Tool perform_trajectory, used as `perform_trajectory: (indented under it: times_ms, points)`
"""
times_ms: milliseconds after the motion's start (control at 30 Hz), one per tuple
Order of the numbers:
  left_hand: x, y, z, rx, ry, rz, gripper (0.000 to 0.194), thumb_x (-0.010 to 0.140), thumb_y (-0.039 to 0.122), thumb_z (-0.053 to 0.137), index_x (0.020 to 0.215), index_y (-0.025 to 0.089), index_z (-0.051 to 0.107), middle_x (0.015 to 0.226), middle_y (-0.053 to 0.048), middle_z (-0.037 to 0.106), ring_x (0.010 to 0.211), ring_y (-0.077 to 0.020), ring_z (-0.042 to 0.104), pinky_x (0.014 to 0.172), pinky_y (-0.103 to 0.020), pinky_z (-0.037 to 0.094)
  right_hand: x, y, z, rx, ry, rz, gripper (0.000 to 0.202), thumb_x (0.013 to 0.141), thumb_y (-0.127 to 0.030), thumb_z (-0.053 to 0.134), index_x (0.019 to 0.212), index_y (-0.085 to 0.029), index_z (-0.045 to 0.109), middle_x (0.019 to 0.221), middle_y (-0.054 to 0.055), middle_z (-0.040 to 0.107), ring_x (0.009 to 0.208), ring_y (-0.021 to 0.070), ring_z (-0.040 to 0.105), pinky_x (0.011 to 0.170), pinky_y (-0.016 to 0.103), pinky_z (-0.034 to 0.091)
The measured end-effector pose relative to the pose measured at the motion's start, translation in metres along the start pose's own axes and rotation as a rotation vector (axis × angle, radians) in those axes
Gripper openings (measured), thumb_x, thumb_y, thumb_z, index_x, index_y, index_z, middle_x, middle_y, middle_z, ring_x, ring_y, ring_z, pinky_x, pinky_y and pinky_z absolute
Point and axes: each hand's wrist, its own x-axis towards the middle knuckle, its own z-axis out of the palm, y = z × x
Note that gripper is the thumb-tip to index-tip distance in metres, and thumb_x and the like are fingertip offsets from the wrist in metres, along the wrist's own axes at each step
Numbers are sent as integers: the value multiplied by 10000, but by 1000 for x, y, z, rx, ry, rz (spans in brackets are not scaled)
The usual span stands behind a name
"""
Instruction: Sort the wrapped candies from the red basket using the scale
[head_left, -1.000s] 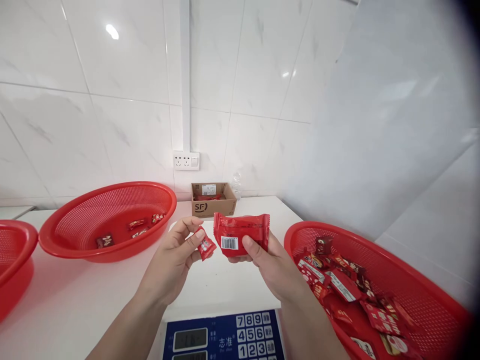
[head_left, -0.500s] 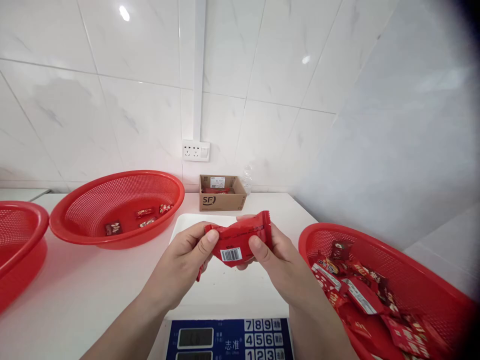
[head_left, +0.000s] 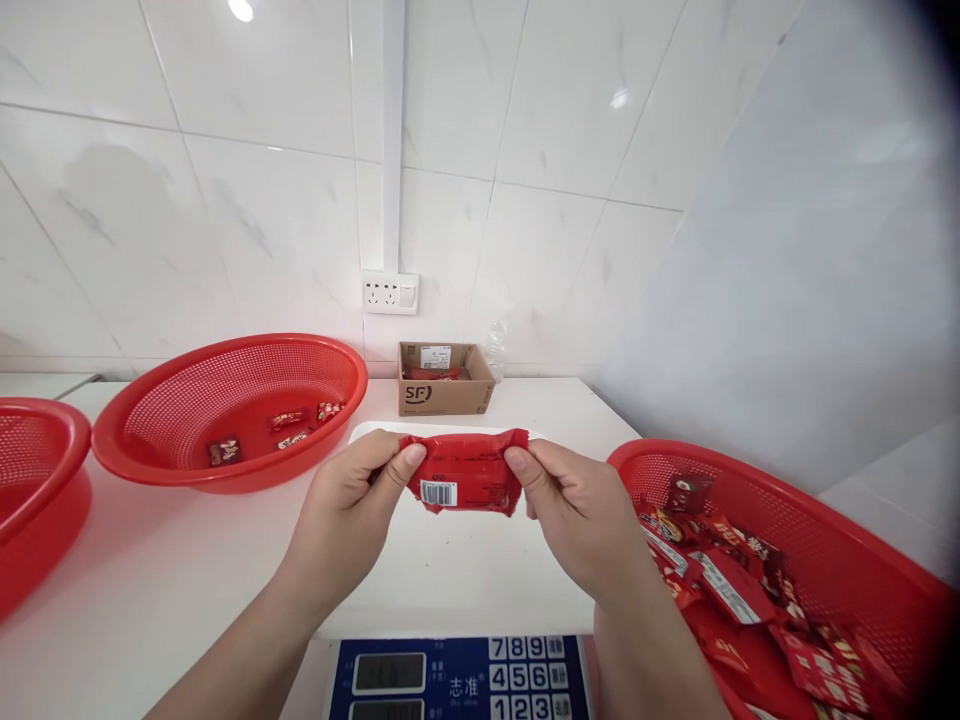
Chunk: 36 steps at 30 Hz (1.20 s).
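A red snack packet (head_left: 472, 475) with a white barcode label is stretched level between my two hands. My left hand (head_left: 356, 515) pinches its left end between thumb and fingers. At the other end, my right hand (head_left: 581, 500) grips the upper right corner, thumb in front. Both hands are above the white pan (head_left: 450, 590) of a weighing scale. The scale's blue panel (head_left: 457, 680), with a display and number keys, lies at the bottom of the view.
A red basket (head_left: 750, 465) on the right holds several snack packets. Another red basket (head_left: 180, 390) at back left has a few packets inside, and a third basket (head_left: 45, 420) is cut off at the left edge. A cardboard box (head_left: 446, 400) stands against the tiled wall.
The packet has gone from tilted and bunched to level and pulled flat. My right hand has shifted outward to the packet's right corner, and my left hand slightly leftward.
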Motion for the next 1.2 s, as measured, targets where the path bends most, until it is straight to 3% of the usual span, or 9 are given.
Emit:
perform_trajectory:
  times_ms: [167,267,367,533,667,800,867,1033,1200]
  points:
    - [3,-2,-2,60,-85,-77,379,834,419,450,539,182,465,513,41,428,465,-79,357,421,-193,277,0,0,-2,132,-26,56,333,886,-359,419,611,-203,525,527,-37,546,465,87,495,451,204,403]
    - [3,-6,-5,-86,-180,-172,337,830,486,431,787,203,608,584,30,509,447,-78,390,410,-197,321,-1,2,-4,238,24,29,194,860,-316,480,872,-222,649,802,11,677,717,139,627,644,264,518]
    - [3,-10,-5,-272,-165,-222,393,824,506,437,1062,222,568,553,49,467,434,-75,400,413,-192,345,-1,4,-7,309,4,-23,213,838,-262,515,1001,-275,653,1095,18,648,1030,184,581,853,337,497]
    - [3,-10,1,-340,-16,-230,256,769,426,574,932,228,561,537,77,397,415,-51,385,355,-151,285,-1,2,-10,547,-90,26,258,854,-316,500,1091,-314,603,1268,17,546,1172,204,491,911,368,471]
    - [-3,-4,4,-313,99,-112,198,776,380,580,909,239,542,534,75,387,428,-56,394,344,-139,291,1,0,-8,675,-120,130,448,835,-397,525,1261,-294,430,1192,59,584,1024,182,579,836,348,500]
    - [-10,2,4,-238,68,-6,120,786,321,576,868,240,545,533,71,399,436,-57,399,358,-141,314,1,-1,-7,537,-131,127,252,843,-442,485,913,-215,567,848,24,626,726,124,578,609,237,488]
    - [-12,5,4,-233,15,5,120,792,321,570,876,244,535,530,73,411,434,-57,396,365,-142,323,0,-2,-7,443,-50,130,271,850,-435,472,718,-201,513,656,-18,545,587,96,496,506,203,421]
    - [-12,8,0,-308,-47,-101,315,806,388,547,1077,277,431,619,65,515,450,-63,437,392,-158,363,-4,-3,-8,342,20,104,309,852,-405,474,624,-200,434,566,-46,445,511,80,393,446,194,339]
    - [-7,-1,-3,-423,-101,-203,285,821,440,510,684,193,471,460,71,420,407,-53,355,386,-163,283,-5,-1,-6,447,-69,81,315,858,-400,467,618,-199,438,568,-40,442,525,87,396,462,209,348]
